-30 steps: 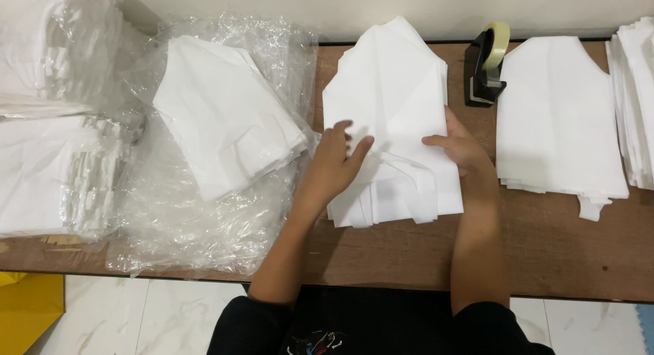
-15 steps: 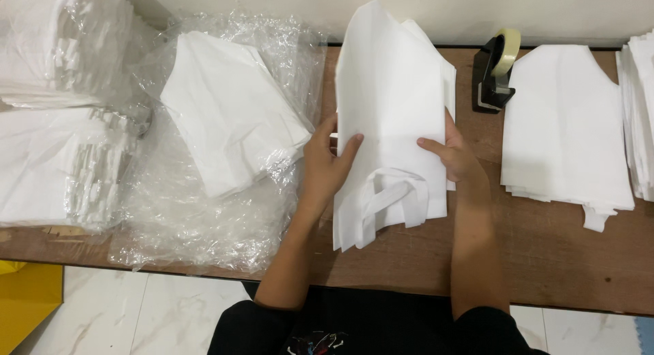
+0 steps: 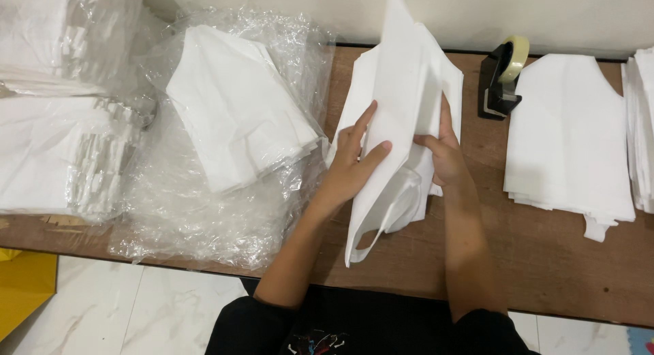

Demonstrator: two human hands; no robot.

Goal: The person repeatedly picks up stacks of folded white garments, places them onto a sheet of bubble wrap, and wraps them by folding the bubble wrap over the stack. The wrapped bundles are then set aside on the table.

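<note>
Item: white cloth bag [image 3: 402,123], lifted on edge above the wooden table [image 3: 545,259], pinched between the left hand [image 3: 351,167], fingers closed on its near face, and the right hand [image 3: 446,157], closed on its far edge. Risk: handle loops dangling below the grip may snag the bags [image 3: 354,103] lying beneath. Risk: thin cloth could slip free and topple toward the tape dispenser [image 3: 501,79], right of the grip.
</note>
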